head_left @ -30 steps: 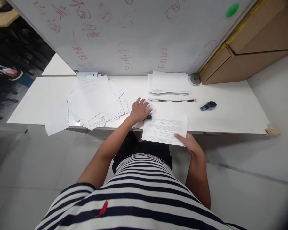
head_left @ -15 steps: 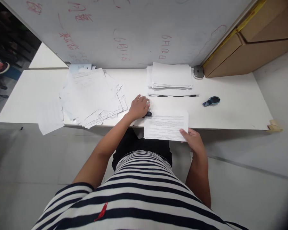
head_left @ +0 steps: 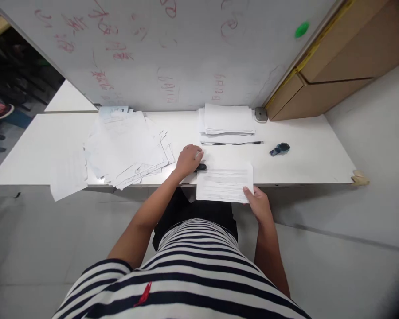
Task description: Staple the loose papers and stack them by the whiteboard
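My left hand (head_left: 188,160) lies palm down near the table's front edge, its fingers bent over a black stapler (head_left: 201,167). Only the stapler's rounded end shows; the rest is hidden under the hand. My right hand (head_left: 259,204) pinches the lower right corner of a sheaf of printed paper (head_left: 224,184), thumb on top and fingers beneath. The upper left corner of this paper meets the stapler's end, and its lower part hangs over the table edge. I cannot tell how many sheets it has.
A loose heap of papers (head_left: 126,144) spreads on the left, one sheet (head_left: 68,175) overhanging the edge. Stacked white paper (head_left: 229,118) stands behind my hands, beside a small grey device (head_left: 261,114). A dark blue object (head_left: 279,149) lies right. A whiteboard (head_left: 186,53) and cardboard boxes (head_left: 295,97) stand behind.
The view has tilted up and shifted, so the whole scene sits lower. The fingers of my left hand look more bent and less spread. My right hand keeps its grip on the paper.
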Demonstrator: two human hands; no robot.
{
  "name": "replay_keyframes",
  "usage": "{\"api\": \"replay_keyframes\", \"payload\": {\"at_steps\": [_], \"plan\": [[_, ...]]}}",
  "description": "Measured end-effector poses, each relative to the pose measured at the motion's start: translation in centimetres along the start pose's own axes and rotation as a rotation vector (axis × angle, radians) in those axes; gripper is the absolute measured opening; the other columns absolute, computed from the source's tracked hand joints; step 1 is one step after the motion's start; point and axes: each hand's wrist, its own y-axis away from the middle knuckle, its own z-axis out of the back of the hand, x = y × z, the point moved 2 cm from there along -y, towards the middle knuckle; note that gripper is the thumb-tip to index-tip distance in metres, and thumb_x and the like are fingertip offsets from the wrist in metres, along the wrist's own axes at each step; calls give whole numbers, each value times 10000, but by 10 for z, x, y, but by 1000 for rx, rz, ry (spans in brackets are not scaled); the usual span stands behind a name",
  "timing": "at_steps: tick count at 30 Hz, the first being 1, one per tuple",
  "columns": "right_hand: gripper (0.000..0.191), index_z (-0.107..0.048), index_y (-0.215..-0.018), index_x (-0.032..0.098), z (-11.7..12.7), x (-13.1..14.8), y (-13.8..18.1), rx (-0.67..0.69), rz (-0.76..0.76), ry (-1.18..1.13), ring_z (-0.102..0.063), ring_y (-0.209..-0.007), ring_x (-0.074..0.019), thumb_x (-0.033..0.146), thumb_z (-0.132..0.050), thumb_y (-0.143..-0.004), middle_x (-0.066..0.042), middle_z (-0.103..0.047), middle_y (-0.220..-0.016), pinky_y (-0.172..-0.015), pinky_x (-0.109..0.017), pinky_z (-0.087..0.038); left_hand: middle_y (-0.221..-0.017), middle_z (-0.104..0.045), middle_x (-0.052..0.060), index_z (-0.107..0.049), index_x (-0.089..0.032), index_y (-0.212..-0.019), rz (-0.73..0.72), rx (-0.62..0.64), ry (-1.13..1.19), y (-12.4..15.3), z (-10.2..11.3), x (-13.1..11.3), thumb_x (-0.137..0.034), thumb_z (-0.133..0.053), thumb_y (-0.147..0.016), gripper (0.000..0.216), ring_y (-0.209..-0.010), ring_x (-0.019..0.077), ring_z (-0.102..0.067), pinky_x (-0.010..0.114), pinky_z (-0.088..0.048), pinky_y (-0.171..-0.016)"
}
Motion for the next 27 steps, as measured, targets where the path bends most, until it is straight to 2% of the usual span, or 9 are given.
{"api": "replay_keyframes", "payload": {"at_steps": [3, 5, 8, 11, 16, 22, 27], "plan": [[534, -689, -1060, 142, 3, 4, 4, -46, 49, -5, -645, -875, -262, 580, -602, -767, -84, -720, -980, -770, -363, -500, -1062, -650, 67, -593, -194, -1038, -6, -234, 143, 13, 14, 0, -350, -289, -982, 346, -1047, 190, -567, 355, -441, -916], [532, -693, -1059, 140, 9, 9, 6, -77, 64, -16, -640, -946, -281, 576, -606, -767, -87, -719, -1008, -832, -381, -488, -1012, -661, 64, -610, -196, -997, -34, -279, 142, 25, 19, 1, -348, -296, -983, 349, -1004, 184, -581, 359, -431, -913], [530, -699, -1045, 137, 24, 20, 9, -149, 69, 4, -643, -966, -289, 578, -609, -764, -87, -722, -1005, -854, -385, -484, -994, -669, 52, -628, -213, -1002, -101, -108, 32, 42, 18, 8, -431, -479, -913, 279, -981, 212, -584, 393, -409, -923], [509, -707, -1036, 149, 39, 31, 13, -226, 91, 25, -645, -976, -287, 567, -627, -757, -76, -726, -998, -860, -380, -483, -1040, -657, 56, -614, -221, -1075, -127, 10, -2, 52, 12, 17, -495, -586, -836, 364, -1001, 230, -570, 382, -427, -887], [467, -710, -1043, 170, 52, 37, 21, -332, 144, -40, -660, -930, -268, 525, -670, -743, -62, -729, -981, -838, -383, -494, -973, -653, 51, -616, -212, -1044, -108, -18, -16, 53, 5, 24, -496, -580, -844, 349, -930, 219, -559, 353, -436, -819], [404, -711, -997, 160, 51, 27, 18, -481, 181, -401, -677, -872, -215, 412, -762, -685, -68, -727, -976, -847, -380, -519, -979, -653, 57, -610, -202, -1055, -129, -23, -64, 53, 4, 24, -488, -555, -864, 348, -914, 219, -552, 357, -430, -812], [449, -695, -1000, 144, 31, 15, 5, -395, 116, -603, -674, -915, -200, 351, -816, -620, -62, -733, -938, -963, -412, -473, -967, -656, 55, -608, -205, -1049, -126, -28, -58, 52, 4, 24, -496, -548, -867, 348, -907, 219, -558, 355, -430, -805]]}}
